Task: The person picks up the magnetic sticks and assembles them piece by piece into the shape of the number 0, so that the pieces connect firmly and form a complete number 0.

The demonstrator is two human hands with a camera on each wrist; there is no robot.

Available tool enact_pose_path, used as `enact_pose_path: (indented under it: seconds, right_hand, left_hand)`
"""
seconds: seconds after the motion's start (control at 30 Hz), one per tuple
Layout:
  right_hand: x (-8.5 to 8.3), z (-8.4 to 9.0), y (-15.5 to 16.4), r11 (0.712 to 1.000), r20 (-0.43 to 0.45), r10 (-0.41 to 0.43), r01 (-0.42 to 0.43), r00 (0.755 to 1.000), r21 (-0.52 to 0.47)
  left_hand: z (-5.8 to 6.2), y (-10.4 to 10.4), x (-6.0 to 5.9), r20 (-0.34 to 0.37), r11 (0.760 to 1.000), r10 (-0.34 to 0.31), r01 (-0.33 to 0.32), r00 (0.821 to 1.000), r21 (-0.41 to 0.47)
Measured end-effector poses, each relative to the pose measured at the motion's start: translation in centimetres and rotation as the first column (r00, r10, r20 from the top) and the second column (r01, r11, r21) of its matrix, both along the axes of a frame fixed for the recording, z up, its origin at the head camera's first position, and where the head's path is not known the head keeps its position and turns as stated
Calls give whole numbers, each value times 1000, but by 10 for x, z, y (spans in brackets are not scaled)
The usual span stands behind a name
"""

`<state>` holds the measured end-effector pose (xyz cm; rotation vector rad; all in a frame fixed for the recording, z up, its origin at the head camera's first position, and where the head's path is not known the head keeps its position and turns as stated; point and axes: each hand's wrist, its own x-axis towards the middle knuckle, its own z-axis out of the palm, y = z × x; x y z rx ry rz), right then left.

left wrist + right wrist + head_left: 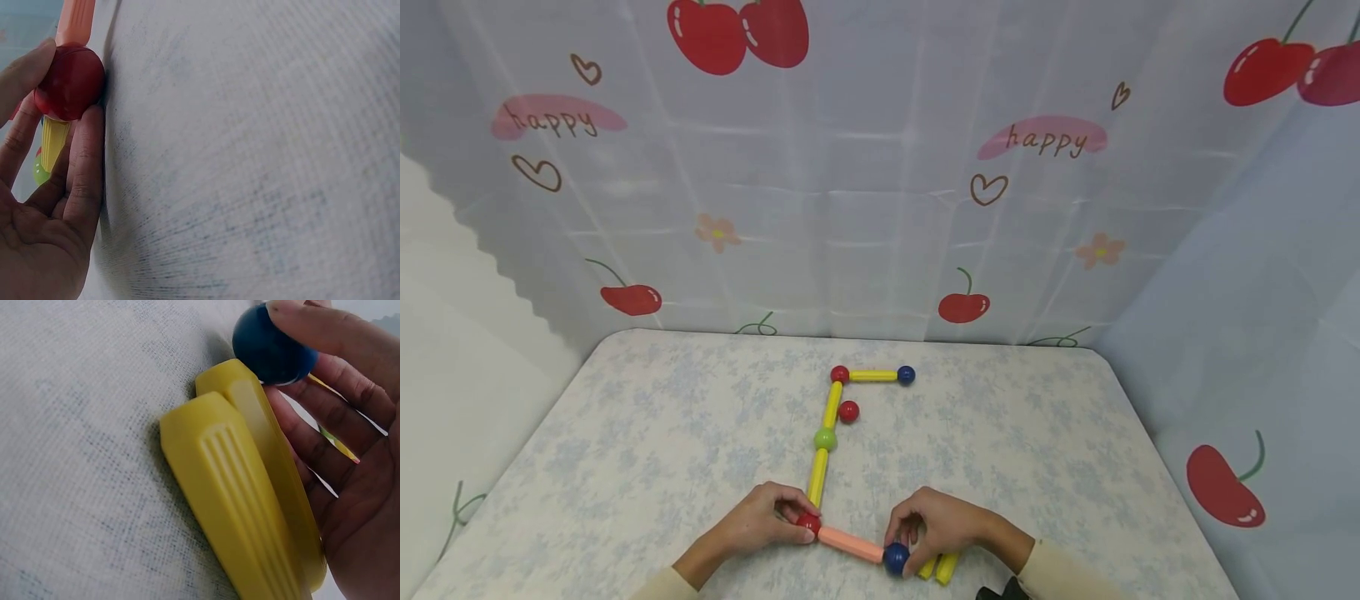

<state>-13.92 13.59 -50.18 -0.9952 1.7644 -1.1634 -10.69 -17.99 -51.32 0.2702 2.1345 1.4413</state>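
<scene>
Red glossy ball (807,524) pinched by left hand (762,520), straight salmon-pink rod (850,544) reaching glossy blue ball (896,559), right hand (943,523) pinching it, fingers part-closed, two ridged yellow rods (225,487) alongside.

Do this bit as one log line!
Left hand: holds glossy red ball; right hand: holds glossy blue ball; between balls: pink ridged rod; nearby: two yellow ridged rods

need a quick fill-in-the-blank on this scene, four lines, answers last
1. The left hand holds a ____ ball.
2. The right hand holds a blue ball, and ____ yellow sticks lie by that hand.
3. The upper yellow stick and lower yellow stick meet at a ____ ball.
4. The far red ball and far blue ball are linked by a ____ stick.

Missing words: red; two; green; yellow
</scene>
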Motion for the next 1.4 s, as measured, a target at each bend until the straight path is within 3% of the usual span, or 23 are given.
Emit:
enact_pose_path:
  seconds: [0.13, 0.3, 0.53, 0.87, 1.4]
  right_hand:
    - [0, 1, 0, 1000, 22, 12, -12, 1000, -16]
    - [-1, 1, 0, 1000, -16, 2, -2, 1000, 6]
    - [-5, 6, 1, 996, -83, -54, 59, 995, 63]
    - [-12, 4, 3, 987, -157, -145, 153, 977, 44]
    - [-12, 2, 4, 991, -157, -118, 127, 981, 49]
  left_hand:
    - [2, 0, 1, -8, 1000, -2, 2, 1000, 6]
    - [2, 0, 1, -8, 1000, -5, 5, 1000, 10]
    - [-2, 0, -1, -11, 1000, -6, 6, 1000, -1]
    - [2, 0, 1, -16, 1000, 4, -4, 1000, -19]
    - [2, 0, 0, -12, 1000, 10, -10, 1000, -27]
